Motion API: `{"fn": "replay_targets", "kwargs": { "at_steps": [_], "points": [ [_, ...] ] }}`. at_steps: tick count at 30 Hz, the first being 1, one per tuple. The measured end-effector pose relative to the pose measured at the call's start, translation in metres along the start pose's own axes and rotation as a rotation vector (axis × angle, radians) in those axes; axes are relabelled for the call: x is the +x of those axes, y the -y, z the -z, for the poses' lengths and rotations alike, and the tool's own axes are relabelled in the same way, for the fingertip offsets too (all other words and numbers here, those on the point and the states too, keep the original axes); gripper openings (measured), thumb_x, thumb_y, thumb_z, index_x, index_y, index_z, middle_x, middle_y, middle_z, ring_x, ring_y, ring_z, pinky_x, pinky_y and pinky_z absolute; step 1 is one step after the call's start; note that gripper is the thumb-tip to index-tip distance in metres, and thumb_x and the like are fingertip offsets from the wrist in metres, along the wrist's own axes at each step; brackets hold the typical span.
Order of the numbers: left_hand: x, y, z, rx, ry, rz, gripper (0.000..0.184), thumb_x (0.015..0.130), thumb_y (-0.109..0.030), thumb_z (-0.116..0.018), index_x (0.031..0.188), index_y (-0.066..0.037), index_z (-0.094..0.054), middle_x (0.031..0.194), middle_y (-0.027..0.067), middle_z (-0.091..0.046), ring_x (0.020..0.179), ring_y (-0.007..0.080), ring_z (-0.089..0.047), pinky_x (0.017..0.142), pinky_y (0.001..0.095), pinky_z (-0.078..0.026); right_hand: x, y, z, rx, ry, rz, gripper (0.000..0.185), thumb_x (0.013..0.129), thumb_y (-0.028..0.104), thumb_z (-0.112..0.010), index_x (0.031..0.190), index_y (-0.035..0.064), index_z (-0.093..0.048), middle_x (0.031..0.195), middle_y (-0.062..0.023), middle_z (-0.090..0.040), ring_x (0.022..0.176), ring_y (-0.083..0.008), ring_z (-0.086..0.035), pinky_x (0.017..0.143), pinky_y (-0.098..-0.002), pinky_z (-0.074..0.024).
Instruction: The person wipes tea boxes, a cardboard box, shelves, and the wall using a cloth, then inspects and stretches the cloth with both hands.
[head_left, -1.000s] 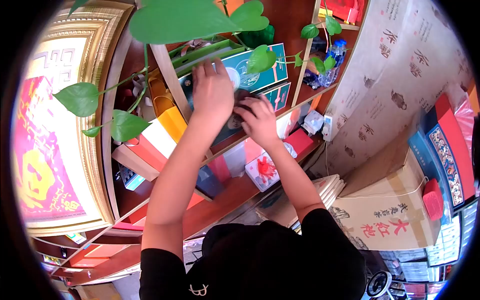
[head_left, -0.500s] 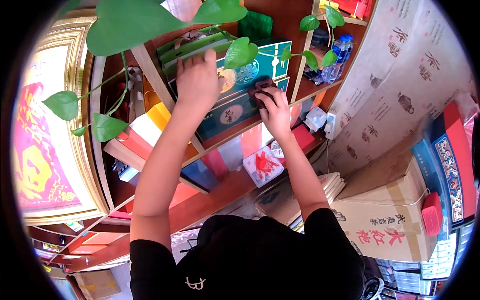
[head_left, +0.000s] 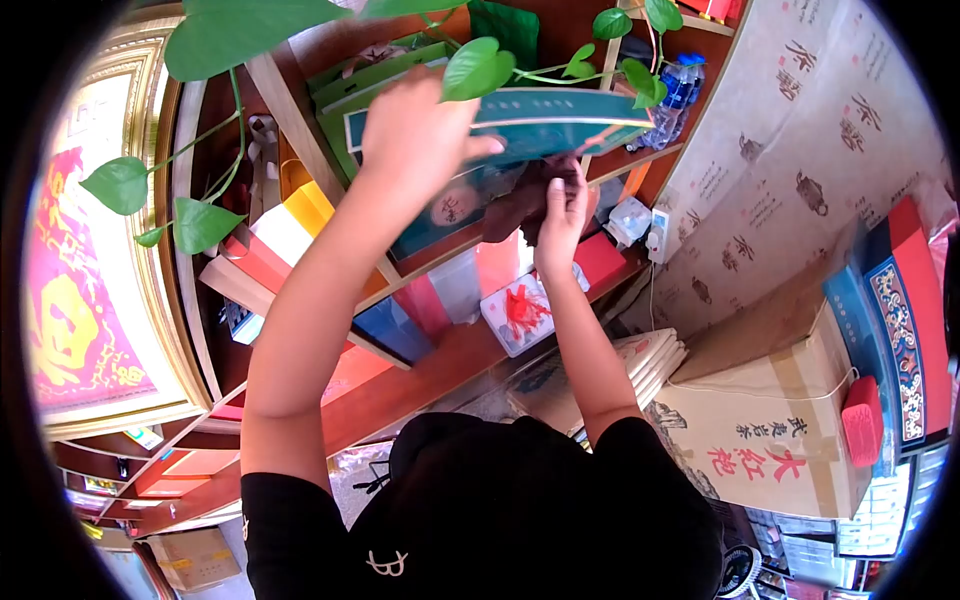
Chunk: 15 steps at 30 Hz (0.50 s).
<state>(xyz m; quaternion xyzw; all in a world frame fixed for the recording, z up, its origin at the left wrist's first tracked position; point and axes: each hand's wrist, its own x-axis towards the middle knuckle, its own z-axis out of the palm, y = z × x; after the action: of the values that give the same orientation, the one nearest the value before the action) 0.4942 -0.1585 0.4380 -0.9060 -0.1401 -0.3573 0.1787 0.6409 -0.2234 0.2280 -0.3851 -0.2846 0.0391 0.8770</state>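
Note:
My left hand (head_left: 418, 135) grips the left part of a flat teal box (head_left: 540, 120), its thumb on the front face. The box is tilted out from the shelf compartment. My right hand (head_left: 562, 215) holds a dark brown cloth (head_left: 520, 205) just below the box, fingers pointing up and bent round it. Behind the cloth, another teal box (head_left: 440, 215) with a round pale emblem stands in the compartment. Green bags (head_left: 340, 95) stand at the compartment's left side.
Plant leaves (head_left: 478, 68) hang in front of the shelf. A white box with red ribbon (head_left: 520, 312) lies on the lower shelf. Water bottles (head_left: 680, 90) stand right. A large carton (head_left: 770, 440) is at the lower right, a gold picture frame (head_left: 175, 330) left.
The teal box has tipped outward and up, with my left hand now round its left part. My right hand has moved slightly lower with the cloth. The view has shifted a little.

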Motion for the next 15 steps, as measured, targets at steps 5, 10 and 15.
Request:
{"fn": "replay_targets", "kwargs": {
  "at_steps": [5, 10, 15],
  "points": [
    [-0.016, -0.043, 0.007, -0.028, 0.134, 0.001, 0.049, 0.070, -0.043, -0.081, 0.091, -0.003, -0.061, 0.083, 0.0134, -0.064, 0.083, 0.0318, -0.066, 0.073, 0.0425, -0.053, -0.023, 0.031, 0.008, 0.495, -0.133, -0.117, 0.048, 0.105, 0.032, -0.044, 0.147, 0.0098, -0.035, 0.142, -0.0104, -0.046, 0.126, -0.0254, -0.050, 0.105, -0.0401, -0.0425],
    [-0.067, -0.076, -0.014, -0.307, 0.453, 0.161, 0.060, 0.077, -0.049, -0.075, 0.098, 0.003, -0.055, 0.086, 0.0207, -0.066, 0.081, 0.0346, -0.068, 0.068, 0.0432, -0.055, -0.046, 0.054, 0.039, 0.377, -0.333, 0.004, 0.045, 0.105, 0.030, -0.047, 0.144, 0.0094, -0.037, 0.139, -0.0103, -0.049, 0.123, -0.0233, -0.050, 0.106, -0.0400, -0.0406],
    [-0.174, -0.102, -0.076, -1.002, 0.541, 0.481, 0.054, 0.087, -0.040, -0.071, 0.105, 0.005, -0.049, 0.086, 0.0233, -0.067, 0.082, 0.0371, -0.069, 0.070, 0.0417, -0.053, -0.092, 0.071, 0.070, -0.691, -0.083, 0.331, 0.046, 0.097, 0.015, -0.053, 0.139, -0.0025, -0.047, 0.147, -0.0193, -0.044, 0.137, -0.0343, -0.042, 0.114, -0.0434, -0.0302]
  ]
}}
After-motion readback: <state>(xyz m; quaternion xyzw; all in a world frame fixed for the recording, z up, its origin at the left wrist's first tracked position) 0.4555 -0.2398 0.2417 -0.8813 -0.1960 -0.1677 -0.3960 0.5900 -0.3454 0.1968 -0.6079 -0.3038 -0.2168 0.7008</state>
